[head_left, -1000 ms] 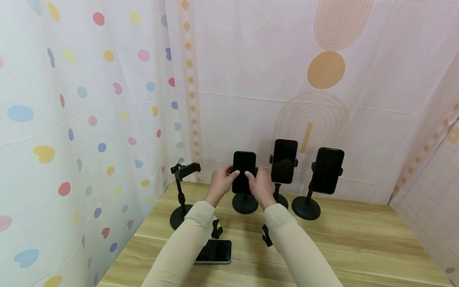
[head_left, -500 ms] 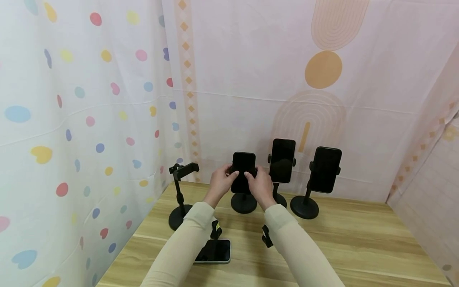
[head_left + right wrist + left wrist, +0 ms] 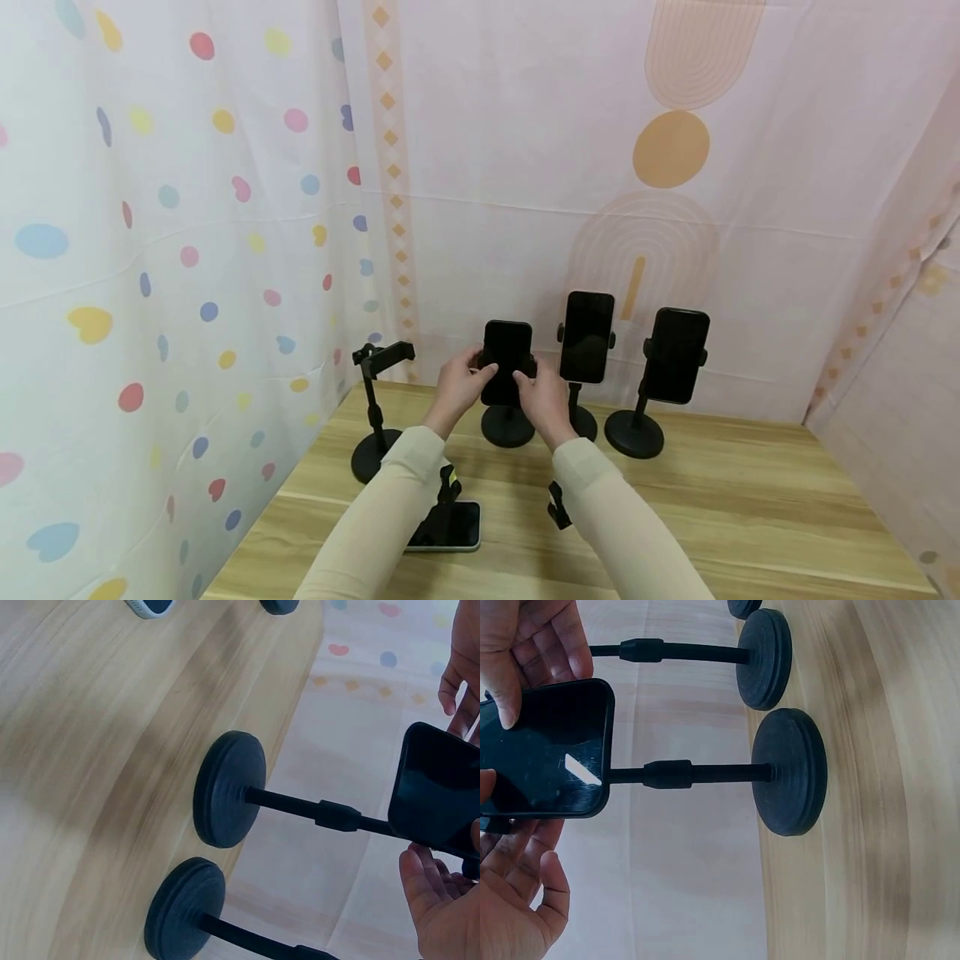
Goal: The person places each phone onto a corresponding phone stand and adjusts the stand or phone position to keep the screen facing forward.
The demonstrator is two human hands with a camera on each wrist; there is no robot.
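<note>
A black smartphone (image 3: 507,346) stands upright on a black phone stand (image 3: 507,427) with a round base. My left hand (image 3: 459,385) grips its left side, thumb on the screen and fingers reaching behind. On the right side my right hand (image 3: 545,400) grips it too, its thumb low on the screen. In the left wrist view the left hand (image 3: 517,907) is below the phone (image 3: 562,742) and the right hand (image 3: 536,637) above it. The right wrist view shows the stand's pole (image 3: 300,806) running to the phone (image 3: 439,787). The stand's clamp is mostly hidden behind the phone and fingers.
Two more stands to the right hold upright phones, a nearer-centre phone (image 3: 588,337) and a far-right phone (image 3: 677,356). At the left is a stand with a bare clamp (image 3: 390,357). Another phone (image 3: 453,525) lies on the wooden table (image 3: 712,517), partly under the left sleeve.
Both hands keep their grip on the phone. The right thumb has slid slightly lower on the screen, the left thumb a little too. The head view has shifted slightly.
</note>
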